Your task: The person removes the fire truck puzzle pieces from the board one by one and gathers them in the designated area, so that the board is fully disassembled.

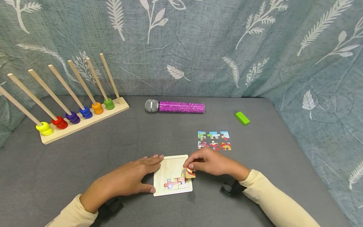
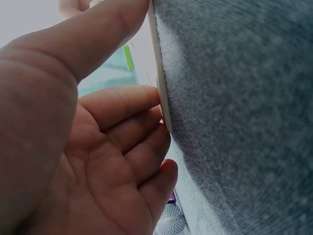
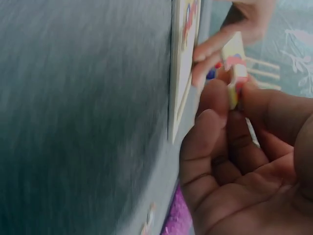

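Observation:
A square wooden puzzle tray (image 1: 167, 167) lies near the front of the table, with a few joined puzzle pieces (image 1: 174, 183) in its lower part. My left hand (image 1: 133, 175) rests along the tray's left side, fingertips at the top corner and thumb at the lower edge; in the left wrist view the fingers (image 2: 129, 105) touch the tray's rim. Over the tray's right edge my right hand (image 1: 211, 162) pinches a red and yellow puzzle piece (image 1: 190, 172) between thumb and fingers. The right wrist view shows that piece (image 3: 237, 73) held tilted, apart from the tray.
Several loose puzzle pieces (image 1: 214, 135) lie in two rows beyond my right hand. A purple glittery microphone (image 1: 181, 107) lies at the back, and a green block (image 1: 242, 118) sits at right. A wooden peg stand (image 1: 85, 123) with coloured rings occupies the left. A patterned curtain (image 1: 198, 47) hangs behind.

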A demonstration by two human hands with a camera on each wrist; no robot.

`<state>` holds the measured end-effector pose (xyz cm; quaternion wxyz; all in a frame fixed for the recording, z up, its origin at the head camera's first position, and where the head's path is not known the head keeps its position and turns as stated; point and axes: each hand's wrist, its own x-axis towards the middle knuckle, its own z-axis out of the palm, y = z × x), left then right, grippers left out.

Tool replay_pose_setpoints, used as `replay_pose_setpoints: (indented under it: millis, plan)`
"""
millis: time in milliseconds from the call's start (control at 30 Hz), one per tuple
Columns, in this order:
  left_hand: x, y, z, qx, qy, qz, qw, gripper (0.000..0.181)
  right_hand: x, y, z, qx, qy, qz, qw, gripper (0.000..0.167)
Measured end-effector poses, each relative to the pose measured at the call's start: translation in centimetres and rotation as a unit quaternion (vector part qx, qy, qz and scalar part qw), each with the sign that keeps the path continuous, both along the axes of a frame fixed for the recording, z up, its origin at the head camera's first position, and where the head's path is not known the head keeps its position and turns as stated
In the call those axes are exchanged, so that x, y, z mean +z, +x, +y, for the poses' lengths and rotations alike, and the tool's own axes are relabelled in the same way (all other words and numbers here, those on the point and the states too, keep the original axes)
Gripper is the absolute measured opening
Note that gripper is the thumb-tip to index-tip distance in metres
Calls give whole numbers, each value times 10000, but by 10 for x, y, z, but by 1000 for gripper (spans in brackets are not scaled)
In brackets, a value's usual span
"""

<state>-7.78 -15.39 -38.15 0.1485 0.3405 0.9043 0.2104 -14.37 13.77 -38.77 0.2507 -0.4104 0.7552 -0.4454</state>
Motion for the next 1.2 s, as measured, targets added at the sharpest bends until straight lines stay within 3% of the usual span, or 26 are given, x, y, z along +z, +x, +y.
replay_pose_setpoints:
  millis: [167, 400, 633, 1200]
  plan:
    - [1, 0, 0, 17, -32, -62, 10000, 75, 4, -6, 12, 5, 456, 241, 9987, 23]
    - [1, -1, -2, -63, 15, 35, 10000, 74, 3, -12, 23, -118, 724, 91, 9973, 21]
    - [1, 0, -3, -95, 15, 76, 9999, 74, 4, -17, 28, -359, 909, 520, 9939, 17]
    - [3, 1, 2, -242, 134, 70, 9996, 65, 2, -23, 33, -622, 774, 1241, 9873, 15]
